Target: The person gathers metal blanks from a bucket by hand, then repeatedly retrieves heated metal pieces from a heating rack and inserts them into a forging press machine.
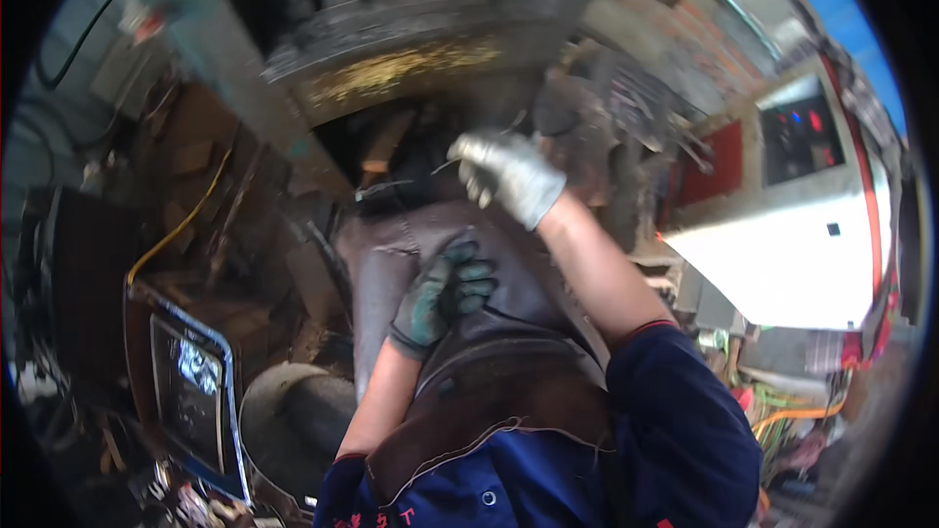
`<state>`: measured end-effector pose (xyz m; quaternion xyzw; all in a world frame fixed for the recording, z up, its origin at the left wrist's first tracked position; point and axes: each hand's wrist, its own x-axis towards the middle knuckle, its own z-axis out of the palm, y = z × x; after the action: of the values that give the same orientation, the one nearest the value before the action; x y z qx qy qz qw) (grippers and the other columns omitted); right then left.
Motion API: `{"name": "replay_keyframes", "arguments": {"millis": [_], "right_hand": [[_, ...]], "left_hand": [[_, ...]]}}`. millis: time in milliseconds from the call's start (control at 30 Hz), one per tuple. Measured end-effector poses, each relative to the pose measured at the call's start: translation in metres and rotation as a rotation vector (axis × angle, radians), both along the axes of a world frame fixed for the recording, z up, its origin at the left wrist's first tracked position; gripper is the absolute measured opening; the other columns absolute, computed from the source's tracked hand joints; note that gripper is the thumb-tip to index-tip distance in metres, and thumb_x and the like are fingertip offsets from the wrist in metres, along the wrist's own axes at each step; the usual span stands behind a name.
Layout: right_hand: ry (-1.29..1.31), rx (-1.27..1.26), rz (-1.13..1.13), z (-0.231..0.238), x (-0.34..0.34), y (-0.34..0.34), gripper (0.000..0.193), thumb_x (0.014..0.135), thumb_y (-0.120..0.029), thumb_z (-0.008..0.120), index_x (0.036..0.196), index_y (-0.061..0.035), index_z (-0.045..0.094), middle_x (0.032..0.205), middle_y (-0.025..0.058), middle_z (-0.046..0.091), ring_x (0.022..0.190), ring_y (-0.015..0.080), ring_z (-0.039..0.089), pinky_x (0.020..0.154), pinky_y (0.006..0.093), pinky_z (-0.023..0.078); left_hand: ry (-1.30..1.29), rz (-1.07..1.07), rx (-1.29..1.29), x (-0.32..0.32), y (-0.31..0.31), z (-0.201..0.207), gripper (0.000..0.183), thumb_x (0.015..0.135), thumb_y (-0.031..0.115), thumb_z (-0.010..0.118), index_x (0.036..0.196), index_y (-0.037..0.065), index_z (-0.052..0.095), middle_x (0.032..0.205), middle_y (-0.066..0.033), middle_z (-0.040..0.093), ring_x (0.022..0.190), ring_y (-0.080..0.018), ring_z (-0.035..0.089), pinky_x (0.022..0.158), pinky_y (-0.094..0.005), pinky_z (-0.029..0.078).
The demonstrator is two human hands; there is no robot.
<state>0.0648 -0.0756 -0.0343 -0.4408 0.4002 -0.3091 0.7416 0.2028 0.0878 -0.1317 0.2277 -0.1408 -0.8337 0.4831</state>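
My left hand [445, 293], in a dark green and grey glove, rests over my lap on a brown leather-like apron [386, 284]. Its fingers are curled closed; whatever may lie inside them is hidden. Farther forward and to the right, my right hand [509, 176] wears a whitish glove, smeared a little by motion. Those fingers are bent together, and a thin pale line shows beside them, too blurred to tell if it is held. A short metal-looking strip [384, 188] lies just beyond the apron, left of the right hand.
A large machine [391, 0] stands ahead, with yellowish flakes [406, 68] along its front ledge. At right is a white and red cabinet [782, 205] with a dark panel. A round container [298, 420] and a blue-edged frame [191, 381] stand at left, near a yellow cable [186, 220].
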Motion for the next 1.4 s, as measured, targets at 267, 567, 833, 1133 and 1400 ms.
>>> {"name": "replay_keyframes", "arguments": {"millis": [267,567,833,1133,1400], "right_hand": [[0.058,0.138,-0.433,-0.047,-0.104,0.038,0.021,0.091,-0.022,0.062,0.096,-0.0025,0.065,0.067,0.0036,0.061,0.049,0.013,0.056,0.041,0.0238,0.046],[-0.579,0.408,-0.919,-0.075,-0.152,-0.041,0.031,0.087,-0.042,0.064,0.079,-0.0117,0.062,0.066,0.0009,0.062,0.049,0.0108,0.055,0.035,0.0177,0.039],[-0.66,0.457,-0.906,-0.088,-0.142,-0.035,0.033,0.085,-0.046,0.065,0.079,-0.0138,0.061,0.065,-0.0007,0.058,0.047,0.0094,0.052,0.035,0.0161,0.037],[-0.252,0.213,-1.104,-0.086,-0.151,-0.052,0.021,0.092,-0.026,0.059,0.082,-0.0073,0.062,0.063,0.0028,0.057,0.044,0.0134,0.049,0.036,0.0235,0.037],[-0.33,0.281,-0.96,-0.076,-0.122,-0.011,0.023,0.088,-0.037,0.064,0.088,-0.0144,0.065,0.068,-0.0011,0.061,0.051,0.0105,0.053,0.041,0.0233,0.04]], "left_hand": [[-0.119,0.025,0.073,-0.011,0.0,0.008,0.049,0.095,0.045,0.047,0.132,0.012,0.045,0.112,-0.0075,0.062,0.097,-0.0214,0.062,0.083,-0.0319,0.048],[-0.149,0.018,0.067,-0.013,0.001,0.006,0.052,0.093,0.046,0.05,0.133,0.012,0.045,0.115,-0.0075,0.061,0.099,-0.0221,0.062,0.085,-0.0341,0.048],[-0.163,0.039,0.134,-0.015,-0.003,0.003,0.047,0.094,0.044,0.049,0.13,0.013,0.047,0.111,-0.0075,0.063,0.097,-0.0233,0.063,0.082,-0.0346,0.05],[-0.155,0.031,0.118,-0.018,-0.005,0.003,0.047,0.095,0.044,0.047,0.13,0.012,0.047,0.114,-0.0097,0.062,0.097,-0.0239,0.06,0.083,-0.0367,0.048],[-0.175,0.073,0.122,-0.011,-0.005,0.019,0.048,0.095,0.043,0.048,0.13,0.01,0.047,0.113,-0.0093,0.062,0.097,-0.0237,0.061,0.083,-0.036,0.048]]}}
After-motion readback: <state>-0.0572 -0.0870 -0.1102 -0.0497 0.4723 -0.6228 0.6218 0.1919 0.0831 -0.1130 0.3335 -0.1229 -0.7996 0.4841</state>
